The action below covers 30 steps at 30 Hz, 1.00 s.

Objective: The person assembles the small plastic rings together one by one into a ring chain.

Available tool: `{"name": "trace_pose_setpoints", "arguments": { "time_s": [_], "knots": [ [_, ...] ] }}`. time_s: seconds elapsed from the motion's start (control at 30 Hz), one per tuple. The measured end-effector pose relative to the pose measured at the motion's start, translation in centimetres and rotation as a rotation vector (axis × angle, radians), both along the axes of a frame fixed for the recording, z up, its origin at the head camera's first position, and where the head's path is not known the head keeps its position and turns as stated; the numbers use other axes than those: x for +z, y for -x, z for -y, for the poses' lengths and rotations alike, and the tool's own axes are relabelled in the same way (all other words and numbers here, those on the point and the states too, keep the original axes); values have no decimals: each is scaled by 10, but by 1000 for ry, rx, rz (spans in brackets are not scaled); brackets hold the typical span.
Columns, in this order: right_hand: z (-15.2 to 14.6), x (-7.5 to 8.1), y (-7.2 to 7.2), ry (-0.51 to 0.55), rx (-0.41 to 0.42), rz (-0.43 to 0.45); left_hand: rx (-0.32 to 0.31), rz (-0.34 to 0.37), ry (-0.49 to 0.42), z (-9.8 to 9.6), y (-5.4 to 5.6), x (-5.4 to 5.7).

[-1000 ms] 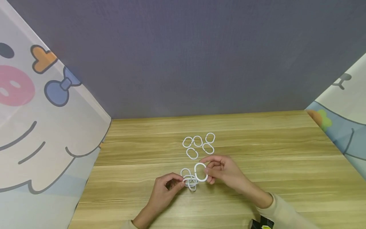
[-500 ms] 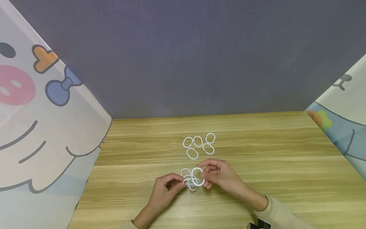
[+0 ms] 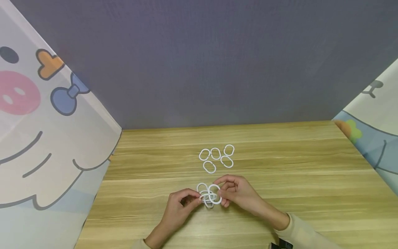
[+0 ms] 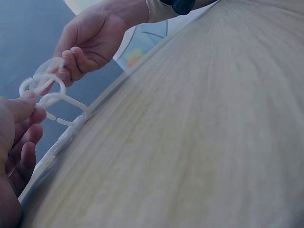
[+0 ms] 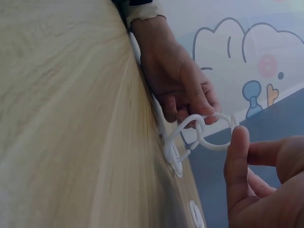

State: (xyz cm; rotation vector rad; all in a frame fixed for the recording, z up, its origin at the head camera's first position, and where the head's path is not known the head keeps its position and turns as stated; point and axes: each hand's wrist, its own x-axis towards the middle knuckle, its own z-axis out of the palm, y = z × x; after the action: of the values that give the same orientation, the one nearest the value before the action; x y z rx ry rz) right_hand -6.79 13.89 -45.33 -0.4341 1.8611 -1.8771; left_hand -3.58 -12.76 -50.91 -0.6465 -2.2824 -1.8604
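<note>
Before me, the left hand [image 3: 183,204] pinches bunched rings [image 3: 205,194] just above the tabletop [image 3: 280,155], seemingly to steady them; the right hand [image 3: 238,192] grips one ring [image 3: 214,185] edgewise, probably to keep its far side clear.

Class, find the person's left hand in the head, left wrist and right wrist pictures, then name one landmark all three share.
Head: the left hand is low, just left of centre.
Left wrist: the left hand is at the left edge, partly cut off.
Right wrist: the left hand is in the upper middle, fingers pointing down.
Shared landmark: the white split rings at its fingertips.
</note>
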Motion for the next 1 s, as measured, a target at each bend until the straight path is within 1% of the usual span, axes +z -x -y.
{"name": "trace_pose_setpoints", "arguments": {
  "time_s": [0.2, 0.47, 0.6, 0.8, 1.0],
  "knots": [
    [-1, 0, 1, -46, -8, -28, -11, -17, -10, 0, 1, 0],
    [-2, -1, 3, -62, -38, -97, -28, -20, -14, 1, 1, 0],
    [-3, -1, 2, -76, -53, -94, -35, -26, -14, 1, 1, 0],
    [-5, 0, 1, -126, -101, -65, -20, -18, -15, 0, 0, 0],
    [-10, -4, 3, -156, -135, -111, -5, -7, 0, 1, 0, -2]
  ]
}}
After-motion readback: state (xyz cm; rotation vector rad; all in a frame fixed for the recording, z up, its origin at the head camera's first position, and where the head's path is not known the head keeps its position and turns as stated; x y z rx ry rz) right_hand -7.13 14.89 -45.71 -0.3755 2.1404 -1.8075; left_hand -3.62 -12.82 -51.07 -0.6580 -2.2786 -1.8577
